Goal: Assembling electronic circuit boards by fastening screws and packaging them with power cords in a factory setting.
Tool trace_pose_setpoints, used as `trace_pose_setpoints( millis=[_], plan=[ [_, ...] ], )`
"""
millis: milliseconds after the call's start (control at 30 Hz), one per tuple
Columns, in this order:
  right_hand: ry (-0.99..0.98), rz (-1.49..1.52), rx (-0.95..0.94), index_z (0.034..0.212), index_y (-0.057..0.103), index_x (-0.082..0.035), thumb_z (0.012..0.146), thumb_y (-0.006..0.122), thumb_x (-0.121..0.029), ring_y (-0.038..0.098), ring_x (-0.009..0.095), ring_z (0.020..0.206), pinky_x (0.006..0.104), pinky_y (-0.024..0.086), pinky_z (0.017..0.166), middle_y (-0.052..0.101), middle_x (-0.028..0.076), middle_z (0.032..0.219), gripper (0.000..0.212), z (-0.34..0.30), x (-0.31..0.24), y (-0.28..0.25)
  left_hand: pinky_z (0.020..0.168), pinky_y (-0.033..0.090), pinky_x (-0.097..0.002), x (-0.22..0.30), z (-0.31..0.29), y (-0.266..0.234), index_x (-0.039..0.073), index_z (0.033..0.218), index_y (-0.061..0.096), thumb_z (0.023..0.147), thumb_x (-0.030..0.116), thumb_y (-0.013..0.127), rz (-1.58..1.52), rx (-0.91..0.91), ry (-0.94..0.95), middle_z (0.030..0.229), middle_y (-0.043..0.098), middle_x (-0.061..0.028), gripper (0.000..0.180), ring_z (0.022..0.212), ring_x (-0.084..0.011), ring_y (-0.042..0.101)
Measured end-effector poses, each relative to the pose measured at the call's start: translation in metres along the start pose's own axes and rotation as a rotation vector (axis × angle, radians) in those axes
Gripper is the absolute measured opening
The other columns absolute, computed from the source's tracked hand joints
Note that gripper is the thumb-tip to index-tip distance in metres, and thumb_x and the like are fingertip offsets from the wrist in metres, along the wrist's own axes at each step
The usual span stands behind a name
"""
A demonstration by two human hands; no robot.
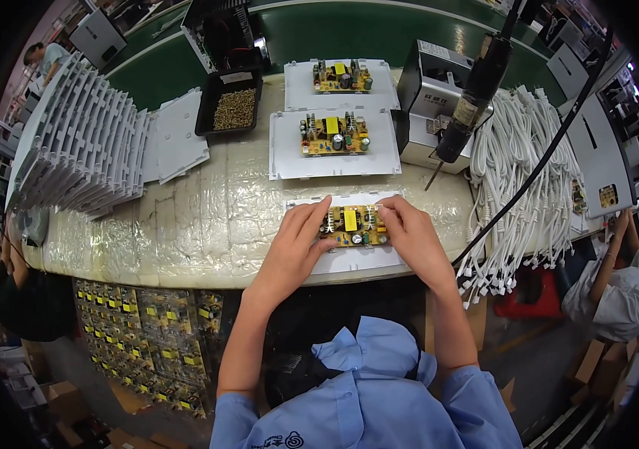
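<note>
1. the step in hand appeared to be seating a yellow circuit board [354, 227] onto a white plastic plate [349, 258] at the near edge of the film-wrapped bench [184, 224].
2. the left hand [297, 243] pinched the board's left end, fingers curled and pressed to its edge.
3. the right hand [409, 233] pinched the board's right end in the same manner.
4. the board lay flat between both hands, on the plate's upper half.
5. 2 further plates with boards [334, 135] [342, 77] lay behind, well apart from the hands.
6. a hanging electric screwdriver [473, 97] and a tray of screws [234, 109] stood beyond.
7. judged next: the board needed even downward pressure at both ends, then fastening.
</note>
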State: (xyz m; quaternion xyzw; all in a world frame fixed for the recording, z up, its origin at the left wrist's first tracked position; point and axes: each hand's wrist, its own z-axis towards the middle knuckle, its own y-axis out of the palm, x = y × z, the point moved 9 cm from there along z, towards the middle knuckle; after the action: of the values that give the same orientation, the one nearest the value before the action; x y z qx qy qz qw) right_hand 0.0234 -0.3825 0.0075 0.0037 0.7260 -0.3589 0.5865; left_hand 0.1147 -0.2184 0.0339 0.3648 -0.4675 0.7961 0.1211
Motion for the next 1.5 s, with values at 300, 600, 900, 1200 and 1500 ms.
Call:
trace_pose_setpoints(
  millis=[300,600,900,1200,1500],
  plan=[
    [-0.054,-0.096,0.065,0.110,0.064,0.003,0.096,0.058,-0.017,0.064,0.022,0.073,0.0336,0.050,0.066,0.066,0.019,0.085,0.025,-0.006,-0.015,-0.004,0.097,0.044,-0.0409,0.001,-0.010,0.004,0.002,0.144,0.040,0.080,0.013,0.075,-0.001,0.019,0.016,0.128,0.049,-0.0181,0.074,0.116,-0.0344,0.051],
    [-0.130,-0.039,0.206,0.113,0.065,-0.002,0.093,0.063,-0.011,0.063,0.020,0.082,0.0309,0.051,0.073,0.064,0.014,0.111,0.023,-0.013,-0.040,-0.029,0.101,0.042,-0.0412,-0.002,-0.012,0.004,0.003,0.144,0.040,0.076,0.012,0.078,0.000,0.033,0.041,0.131,0.047,-0.0171,0.078,0.121,-0.0349,0.047],
    [-0.318,0.214,0.750,0.129,0.052,0.004,0.094,0.067,-0.024,0.056,0.019,0.109,0.0290,0.040,0.101,0.058,0.011,0.124,0.048,0.041,-0.072,-0.170,0.105,0.040,-0.0405,-0.002,-0.009,0.011,0.006,0.144,0.041,0.078,0.014,0.078,-0.055,0.026,0.001,0.133,0.047,-0.0154,0.076,0.123,-0.0335,0.047],
    [-0.294,0.611,0.445,0.114,0.057,0.000,0.088,0.070,-0.024,0.056,0.011,0.066,0.0248,0.045,0.060,0.056,0.002,0.077,0.038,0.072,-0.065,-0.143,0.104,0.040,-0.0428,0.009,-0.002,0.020,0.002,0.142,0.041,0.080,0.013,0.076,-0.002,0.050,0.063,0.130,0.047,-0.0189,0.072,0.123,-0.0369,0.046],
    [-0.623,0.679,0.755,0.098,0.060,-0.003,0.088,0.071,-0.011,0.052,0.012,0.051,0.0257,0.043,0.049,0.053,0.002,0.066,0.016,0.031,-0.127,-0.200,0.105,0.040,-0.0416,0.003,-0.003,0.022,0.005,0.143,0.042,0.081,0.016,0.076,-0.053,0.019,-0.015,0.133,0.047,-0.0163,0.071,0.124,-0.0350,0.046]
  ],
)
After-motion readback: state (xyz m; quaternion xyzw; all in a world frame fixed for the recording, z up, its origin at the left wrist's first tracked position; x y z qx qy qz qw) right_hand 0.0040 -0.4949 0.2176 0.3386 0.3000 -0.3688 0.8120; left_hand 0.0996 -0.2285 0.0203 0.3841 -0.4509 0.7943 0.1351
